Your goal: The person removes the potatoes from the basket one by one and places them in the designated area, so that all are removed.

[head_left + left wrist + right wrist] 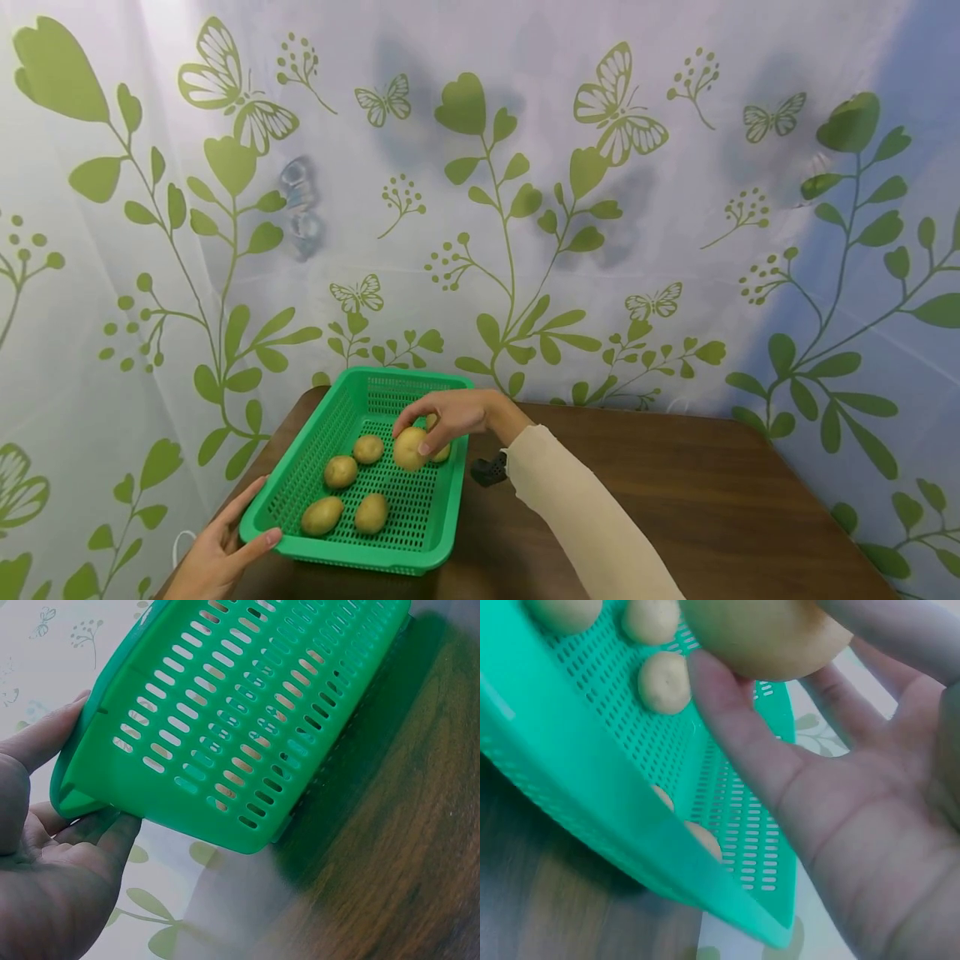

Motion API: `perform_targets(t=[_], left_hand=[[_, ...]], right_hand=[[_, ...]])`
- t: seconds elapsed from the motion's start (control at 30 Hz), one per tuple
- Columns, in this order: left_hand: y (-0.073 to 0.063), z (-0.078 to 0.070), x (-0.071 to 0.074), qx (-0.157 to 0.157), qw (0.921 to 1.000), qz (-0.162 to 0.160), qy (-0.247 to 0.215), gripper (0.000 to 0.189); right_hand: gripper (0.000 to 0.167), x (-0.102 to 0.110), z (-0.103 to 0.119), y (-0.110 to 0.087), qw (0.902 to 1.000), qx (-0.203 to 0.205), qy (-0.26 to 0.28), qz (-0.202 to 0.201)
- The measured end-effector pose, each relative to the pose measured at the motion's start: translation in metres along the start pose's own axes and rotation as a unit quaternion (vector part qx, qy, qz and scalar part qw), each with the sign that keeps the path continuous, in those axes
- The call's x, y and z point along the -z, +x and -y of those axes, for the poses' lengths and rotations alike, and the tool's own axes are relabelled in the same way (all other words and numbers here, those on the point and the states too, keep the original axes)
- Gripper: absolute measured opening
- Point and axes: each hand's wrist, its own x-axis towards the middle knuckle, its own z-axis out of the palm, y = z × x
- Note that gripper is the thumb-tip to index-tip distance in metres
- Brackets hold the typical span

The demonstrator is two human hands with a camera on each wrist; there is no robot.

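"While I'm watching from afar, what is the right hand doing?"

"It's pinching a potato between thumb and fingers. I'm seeing it hanging above the floor of the basket, with that grip looking firm."

"And the left hand?"

"It's clamping the rim at the near-left corner, low and left of the pinch, while the basket is resting on the table."

"How far along are we standing?"

"I'm judging it partway: one potato is hanging off the floor, six are lying in the basket. Four potatoes are sitting left of the pinch or nearer to me; two more potatoes are half hiding behind the right hand. Whether the pinched one is going in or coming out, I'm not managing to tell."
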Motion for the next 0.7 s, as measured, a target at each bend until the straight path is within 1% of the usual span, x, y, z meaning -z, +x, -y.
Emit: perform_targets(t=[0.07,0.17,0.33,0.5,0.7], left_hand=[[0.0,0.0,0.0,-0.004,1.0,0.001,0.001,0.079],[0.0,0.0,0.0,-0.002,1.0,-0.004,0.009,0.079],[-0.001,-0.002,-0.002,0.006,0.9996,-0.011,0.025,0.077],[-0.002,-0.003,-0.001,0.007,0.9995,-0.013,0.029,0.078],[-0.001,-0.003,-0.001,0.011,0.9995,-0.012,0.026,0.078]], right_hand=[[0.046,-0.001,-0.002,-0.003,0.9998,0.004,0.013,-0.017],[0.048,-0.002,-0.005,-0.008,0.9981,0.006,0.048,-0.039],[0.046,-0.004,-0.009,-0.013,0.9934,0.01,0.096,-0.061],[0.048,-0.007,-0.012,-0.019,0.9919,0.024,0.096,-0.08],[0.047,-0.012,-0.013,-0.029,0.989,0.027,0.073,-0.126]])
